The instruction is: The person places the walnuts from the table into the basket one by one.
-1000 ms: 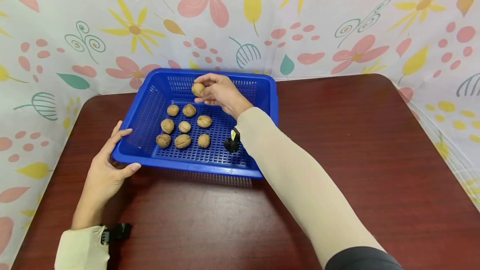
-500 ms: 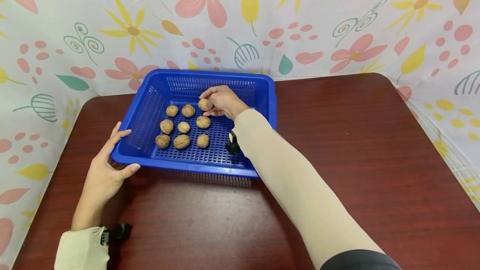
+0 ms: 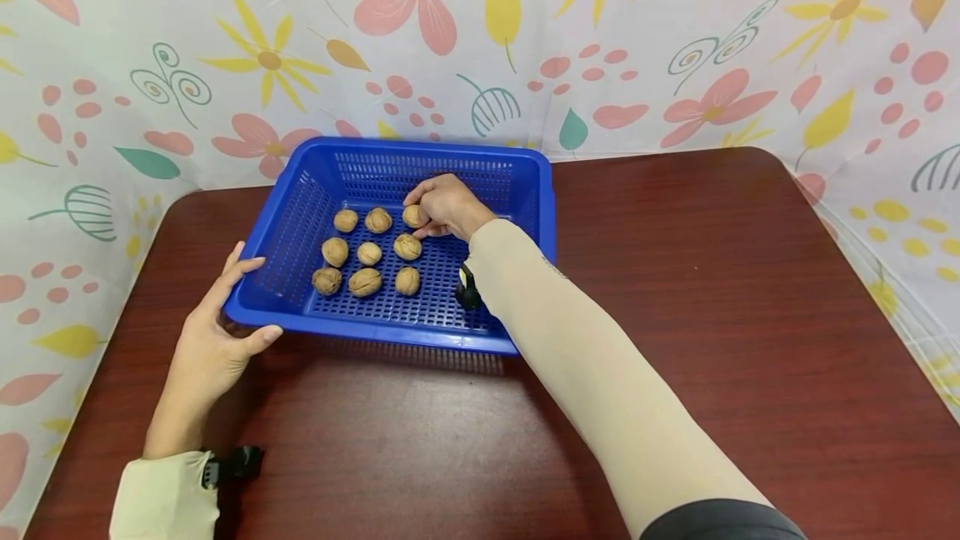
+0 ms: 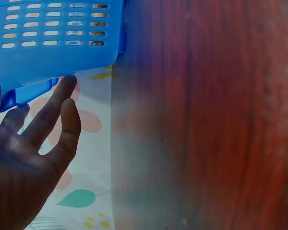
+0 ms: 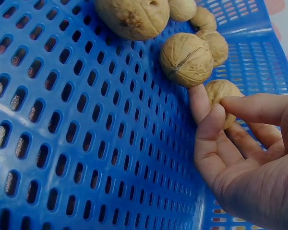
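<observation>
A blue plastic basket [image 3: 390,342] with slotted walls stands at the back of the table. My left hand [image 3: 210,348] holds its front-left corner, thumb on the front rim and fingers along the left side. The left wrist view shows the hand's fingers [image 4: 50,112] against the basket wall [image 4: 57,60]. Inside the basket, my right hand [image 3: 450,208] pinches a walnut [image 3: 412,216] at the back end of the right-hand column. In the right wrist view this walnut [image 5: 223,91] is between thumb and fingers, with another walnut [image 5: 187,60] at the fingertips. Several walnuts [image 3: 365,282] lie in rows on the basket floor.
A dark red-brown wooden table [image 3: 712,298] spreads to the right and front of the basket. Behind it hangs a white cloth [image 3: 637,48] printed with flowers and leaves, close to the basket's back rim. The right sleeve [image 3: 585,332] crosses the basket's right side.
My right hand has moved down and slightly right with its walnut, from above the back of the basket to the row level with the other walnuts. The left hand has stayed on the corner.
</observation>
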Demonstrator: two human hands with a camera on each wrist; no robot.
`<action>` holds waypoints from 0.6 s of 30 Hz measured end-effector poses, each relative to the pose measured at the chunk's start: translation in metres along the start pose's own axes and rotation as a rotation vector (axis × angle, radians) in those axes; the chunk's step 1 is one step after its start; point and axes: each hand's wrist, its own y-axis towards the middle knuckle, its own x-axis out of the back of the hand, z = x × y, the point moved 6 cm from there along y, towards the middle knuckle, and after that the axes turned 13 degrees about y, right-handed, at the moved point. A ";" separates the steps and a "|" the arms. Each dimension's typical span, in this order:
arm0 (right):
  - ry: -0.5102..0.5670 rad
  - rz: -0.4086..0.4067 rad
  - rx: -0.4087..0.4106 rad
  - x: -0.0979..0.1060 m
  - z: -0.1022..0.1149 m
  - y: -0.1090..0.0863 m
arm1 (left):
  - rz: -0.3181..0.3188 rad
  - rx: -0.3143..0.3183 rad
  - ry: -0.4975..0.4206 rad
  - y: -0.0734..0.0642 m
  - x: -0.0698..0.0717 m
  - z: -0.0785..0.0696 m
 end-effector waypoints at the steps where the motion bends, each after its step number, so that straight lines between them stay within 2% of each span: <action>1: 0.000 -0.002 0.002 0.000 0.000 0.000 | 0.001 0.002 0.002 0.000 0.000 0.000; 18: -0.022 0.008 -0.026 0.001 -0.002 0.003 | 0.002 0.012 0.012 0.001 -0.001 0.002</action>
